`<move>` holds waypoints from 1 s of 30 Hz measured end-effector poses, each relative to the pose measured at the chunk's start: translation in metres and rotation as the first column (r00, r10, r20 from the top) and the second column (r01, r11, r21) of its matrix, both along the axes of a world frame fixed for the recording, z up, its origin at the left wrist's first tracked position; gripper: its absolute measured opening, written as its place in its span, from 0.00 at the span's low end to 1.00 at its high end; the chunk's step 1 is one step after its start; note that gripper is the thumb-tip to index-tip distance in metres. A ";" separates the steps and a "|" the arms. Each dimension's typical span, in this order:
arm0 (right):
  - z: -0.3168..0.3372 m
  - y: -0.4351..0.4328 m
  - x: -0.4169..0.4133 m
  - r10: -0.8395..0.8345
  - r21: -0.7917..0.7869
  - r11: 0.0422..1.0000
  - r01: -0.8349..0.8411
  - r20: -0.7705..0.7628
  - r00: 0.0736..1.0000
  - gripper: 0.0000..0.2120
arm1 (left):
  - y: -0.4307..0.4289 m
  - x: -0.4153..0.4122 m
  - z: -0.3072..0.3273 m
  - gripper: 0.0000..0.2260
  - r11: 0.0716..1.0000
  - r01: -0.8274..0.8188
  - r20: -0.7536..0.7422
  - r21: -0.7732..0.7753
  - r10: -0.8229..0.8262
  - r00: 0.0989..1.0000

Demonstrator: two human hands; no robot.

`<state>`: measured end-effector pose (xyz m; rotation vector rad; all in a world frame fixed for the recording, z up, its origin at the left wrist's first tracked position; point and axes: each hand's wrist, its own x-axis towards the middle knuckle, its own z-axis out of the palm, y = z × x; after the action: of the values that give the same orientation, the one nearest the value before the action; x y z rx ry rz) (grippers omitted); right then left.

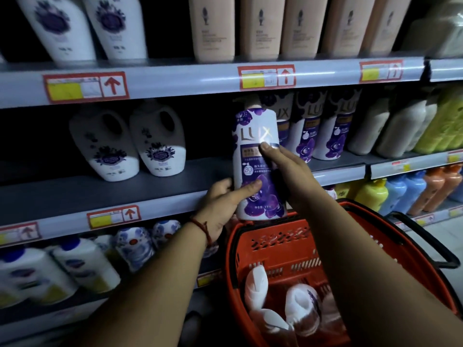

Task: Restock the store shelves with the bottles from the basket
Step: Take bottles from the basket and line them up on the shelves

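Observation:
A tall white and purple LUX pump bottle (253,136) is held upright in front of the middle shelf (75,191), above the basket's far rim. My left hand (223,201) grips its lower part from the left, thumb across the front. My right hand (288,171) grips it from the right, thumb on the label. Below stands a red plastic basket (283,241) with several white bottles (258,284) lying in it. Three matching LUX bottles (323,128) stand on the middle shelf just right of the held one.
Two white jugs (130,146) stand at the left of the middle shelf, with a bare gap between them and the LUX row. The top shelf carries white and beige bottles (263,26). Lower shelves hold white, yellow, blue and orange bottles (400,194). The basket's black handle (431,244) hangs right.

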<state>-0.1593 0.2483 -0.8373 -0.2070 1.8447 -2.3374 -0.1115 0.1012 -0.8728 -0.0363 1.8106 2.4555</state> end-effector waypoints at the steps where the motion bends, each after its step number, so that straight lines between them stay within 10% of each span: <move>1: 0.001 0.001 0.001 0.021 0.062 0.998 -0.020 -0.012 1.000 0.17 | 0.000 -0.002 0.001 0.16 1.000 -0.014 0.001 0.017 0.014 1.000; 30: -0.031 -0.035 -0.068 -0.016 0.115 0.993 0.028 -0.103 0.995 0.35 | -0.040 -0.107 -0.015 0.22 0.947 -0.274 -0.166 -0.169 0.247 0.955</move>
<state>-0.2272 0.2138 -0.8688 -0.2981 2.0336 -2.2638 -0.2188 0.0612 -0.8874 -0.1258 2.2316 2.4990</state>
